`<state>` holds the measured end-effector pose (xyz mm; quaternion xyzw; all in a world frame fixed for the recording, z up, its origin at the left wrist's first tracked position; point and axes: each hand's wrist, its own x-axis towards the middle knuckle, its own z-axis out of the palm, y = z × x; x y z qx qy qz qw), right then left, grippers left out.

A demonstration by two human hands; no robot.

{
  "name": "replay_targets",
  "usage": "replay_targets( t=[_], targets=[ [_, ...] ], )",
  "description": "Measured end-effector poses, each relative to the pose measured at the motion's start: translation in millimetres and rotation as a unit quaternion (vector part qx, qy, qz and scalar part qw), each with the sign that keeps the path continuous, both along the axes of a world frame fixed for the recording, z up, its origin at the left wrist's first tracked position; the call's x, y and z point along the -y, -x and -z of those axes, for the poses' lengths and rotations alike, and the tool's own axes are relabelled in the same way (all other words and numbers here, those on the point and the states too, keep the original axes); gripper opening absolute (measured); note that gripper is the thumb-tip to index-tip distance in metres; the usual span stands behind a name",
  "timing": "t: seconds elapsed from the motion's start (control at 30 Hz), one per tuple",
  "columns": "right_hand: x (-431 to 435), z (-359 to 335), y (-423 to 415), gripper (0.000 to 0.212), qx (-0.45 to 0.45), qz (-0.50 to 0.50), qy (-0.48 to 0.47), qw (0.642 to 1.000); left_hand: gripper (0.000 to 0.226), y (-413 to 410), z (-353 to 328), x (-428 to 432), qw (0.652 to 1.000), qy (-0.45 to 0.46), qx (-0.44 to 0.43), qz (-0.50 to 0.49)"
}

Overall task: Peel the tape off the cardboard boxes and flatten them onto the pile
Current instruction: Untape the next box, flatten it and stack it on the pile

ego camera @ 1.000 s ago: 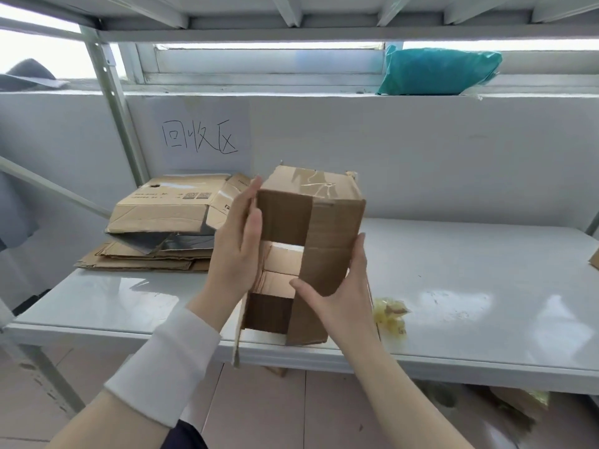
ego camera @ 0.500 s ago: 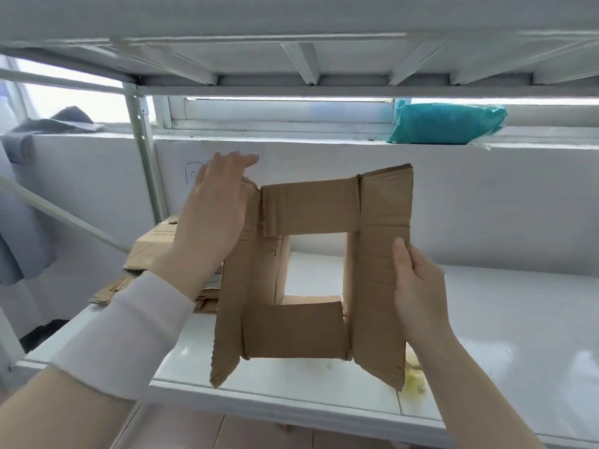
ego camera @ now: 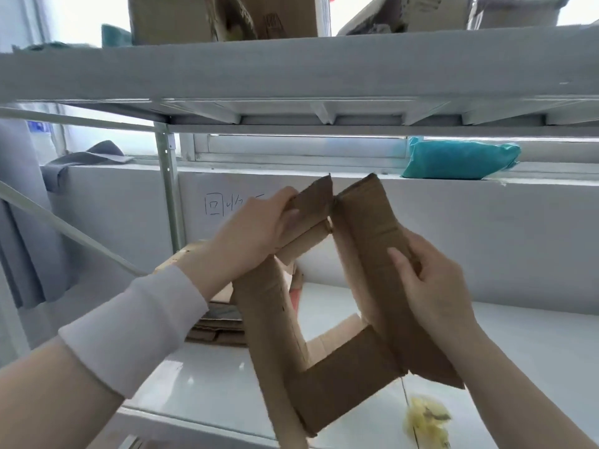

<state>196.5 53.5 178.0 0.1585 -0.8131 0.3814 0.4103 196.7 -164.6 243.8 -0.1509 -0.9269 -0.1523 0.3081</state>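
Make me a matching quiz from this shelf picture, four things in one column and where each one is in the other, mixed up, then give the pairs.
Things:
1. cardboard box
2. teal bag
3. flattened pile
4. yellow tape scrap

Places:
A. on the window ledge, upper right
B. on the white shelf, under the box's lower right corner
C. on the shelf behind the left hand
D. held up between the left hand and the right hand

Pairs: 1-D, 2-A, 3-C, 4-B

The box (ego camera: 327, 380) in my grip is matt, rough brown cardboard; the shelf (ego camera: 518, 345) under it is glossy white, smooth.
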Motion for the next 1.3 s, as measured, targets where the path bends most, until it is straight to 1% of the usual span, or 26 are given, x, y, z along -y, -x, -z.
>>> replay_targets(
  t=[0.03,0.07,0.1,0.13,0.17,0.23,0.27,0.33,0.4,0.5,0.57,0.63,0.7,0.77,0.9,0.97,1.03,1.13,1.3],
  targets=[
    [2,2,2,0.033,-0.056,0.025,-0.034,0.998,0.027,2,-3,1,1.0,0.002,0.001,0.006],
    [4,4,4,0.036,-0.136,0.052,-0.085,0.986,0.026,4,-5,1,1.0,0.0,0.001,0.014],
    [5,6,4,0.033,-0.227,0.076,-0.143,0.96,0.025,5,-7,1,1.0,-0.013,0.002,0.025],
    [4,9,2,0.029,-0.294,0.075,-0.193,0.933,0.025,6,-10,0,0.999,-0.028,0.002,0.032],
    [4,11,1,0.027,-0.331,0.055,-0.24,0.911,0.024,6,-15,0,0.998,-0.042,0.001,0.036],
    [1,15,-3,0.027,-0.347,0.0,-0.325,0.88,0.024,5,-26,-1,0.998,-0.051,0.007,0.032],
    [0,17,-4,0.028,-0.343,-0.011,-0.363,0.866,0.024,5,-32,-1,0.998,-0.052,0.016,0.031],
    [-3,19,-2,0.028,-0.338,0.016,-0.418,0.843,0.023,5,-42,-1,0.997,-0.061,0.033,0.039],
    [-5,16,-1,0.03,-0.338,0.056,-0.443,0.828,0.016,4,-52,0,0.994,-0.088,0.039,0.055],
    [-7,12,-3,0.032,-0.367,0.079,-0.46,0.805,0.01,6,-64,2,0.978,-0.181,0.046,0.093],
    [-11,12,-4,0.036,-0.387,0.07,-0.46,0.796,0.009,7,-71,4,0.962,-0.242,0.053,0.111],
    [-17,11,-2,0.044,-0.4,0.071,-0.45,0.795,0.007,7,-78,7,0.955,-0.27,0.049,0.111],
    [-22,10,0,0.047,-0.41,0.083,-0.429,0.8,0.007,7,-81,11,0.95,-0.289,0.049,0.109],
    [-27,6,3,0.048,-0.417,0.083,-0.392,0.816,0.008,6,-79,15,0.949,-0.294,0.063,0.098],
    [-33,-1,7,0.05,-0.414,0.071,-0.295,0.858,0.016,4,-65,27,0.964,-0.244,0.095,0.05],
    [-35,-3,13,0.05,-0.411,0.084,-0.246,0.874,0.018,1,-59,32,0.963,-0.237,0.114,0.053],
    [-35,-5,21,0.049,-0.42,0.111,-0.221,0.873,0.016,-4,-54,36,0.962,-0.227,0.143,0.055],
    [-29,-9,33,0.046,-0.439,0.156,-0.196,0.863,0.023,-10,-49,47,0.965,-0.194,0.167,0.054],
    [-16,-21,48,0.046,-0.448,0.214,-0.149,0.855,0.028,-26,-45,63,0.976,-0.092,0.174,0.091]
  ],
)
